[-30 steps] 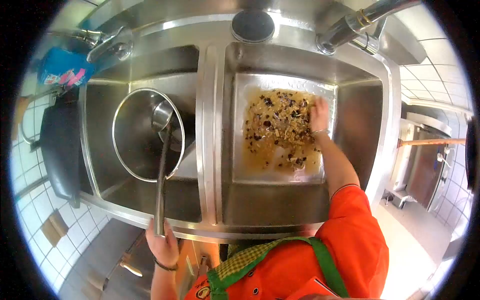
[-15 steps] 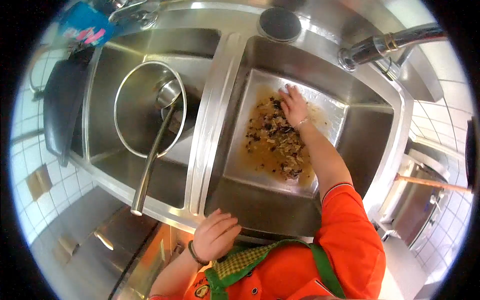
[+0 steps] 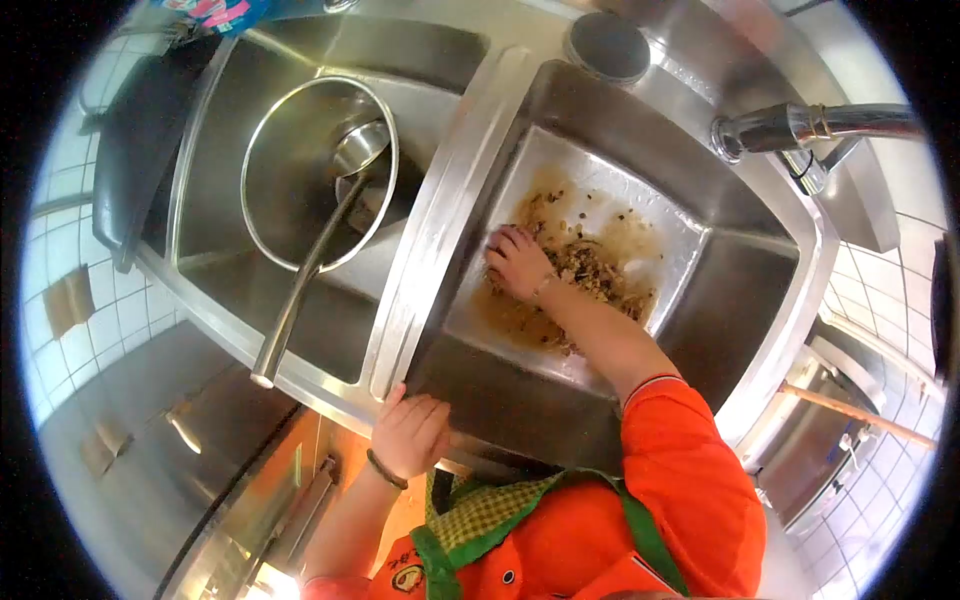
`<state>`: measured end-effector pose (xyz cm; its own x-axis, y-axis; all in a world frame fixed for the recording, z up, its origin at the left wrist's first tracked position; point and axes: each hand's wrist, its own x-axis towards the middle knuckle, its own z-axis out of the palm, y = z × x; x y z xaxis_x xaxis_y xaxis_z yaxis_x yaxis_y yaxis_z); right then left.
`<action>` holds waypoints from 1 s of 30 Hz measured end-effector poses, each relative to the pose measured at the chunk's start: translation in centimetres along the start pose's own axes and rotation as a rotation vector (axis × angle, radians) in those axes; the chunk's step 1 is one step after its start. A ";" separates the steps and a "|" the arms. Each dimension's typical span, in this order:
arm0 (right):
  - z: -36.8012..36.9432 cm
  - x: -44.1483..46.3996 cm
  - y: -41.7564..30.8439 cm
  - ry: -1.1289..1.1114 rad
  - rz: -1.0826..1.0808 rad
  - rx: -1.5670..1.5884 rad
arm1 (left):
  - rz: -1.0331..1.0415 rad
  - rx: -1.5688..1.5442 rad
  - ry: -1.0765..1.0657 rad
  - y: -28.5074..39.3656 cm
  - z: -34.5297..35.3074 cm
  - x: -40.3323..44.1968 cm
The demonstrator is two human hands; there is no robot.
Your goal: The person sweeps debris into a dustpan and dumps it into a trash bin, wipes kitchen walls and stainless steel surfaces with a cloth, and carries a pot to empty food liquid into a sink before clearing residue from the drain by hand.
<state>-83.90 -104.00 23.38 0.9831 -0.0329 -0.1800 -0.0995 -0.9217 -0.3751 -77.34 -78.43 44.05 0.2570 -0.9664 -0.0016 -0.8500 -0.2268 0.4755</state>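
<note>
In the right sink basin (image 3: pixel 720 300), a wet pile of brown and dark food scraps (image 3: pixel 590 268) lies spread in brownish liquid. My right hand (image 3: pixel 520 264) is down at the pile's left side, fingers bent toward the basin floor and slightly apart. The fingertips are hard to see, and nothing is visibly gripped. At the front of the sink, below the divider, my left hand (image 3: pixel 408 435) is curled over the front rim (image 3: pixel 335 400), its thumb pointing up along the metal. What lies under its fingers is hidden.
A large round metal pot or strainer (image 3: pixel 250 205) stands in the left basin, with a long-handled ladle (image 3: pixel 315 260) leaning across its rim. A faucet (image 3: pixel 790 128) reaches in from the right. A round black disc (image 3: pixel 607 47) sits on the back ledge.
My right hand has swept from the back of the scraps toward the left side of the basin, and the pile has shifted. My left hand stays at the front rim. The whole view has tilted.
</note>
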 end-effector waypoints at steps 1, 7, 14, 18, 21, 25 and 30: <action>0.4 -0.5 -0.5 -0.214 0.101 -0.088 | -0.008 -0.025 0.024 -0.2 0.1 -0.3; 1.5 -10.0 0.1 0.055 0.231 -0.118 | -0.040 -0.051 0.040 -0.7 -0.2 -1.2; 4.9 -11.6 -3.7 -0.295 -0.282 -0.006 | -0.020 -0.011 0.071 0.0 0.4 -0.5; 3.6 -11.6 2.0 -0.303 -0.193 -0.222 | -0.018 -0.014 0.114 0.4 0.9 -0.6; 1.8 -12.2 2.7 -0.042 -0.075 -0.314 | 0.002 -0.008 0.146 0.3 0.4 -1.6; 0.4 -12.3 1.3 0.120 0.349 -0.160 | 0.050 0.014 0.175 -0.3 0.1 -3.2; -0.5 -12.6 1.9 0.208 0.216 0.107 | -0.110 0.083 0.228 7.3 -2.0 -4.6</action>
<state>-96.43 -105.52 25.39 0.9466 -0.3121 -0.0802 -0.3143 -0.8392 -0.4438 -83.81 -75.43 49.35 0.4392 -0.8852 0.1534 -0.8434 -0.3475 0.4097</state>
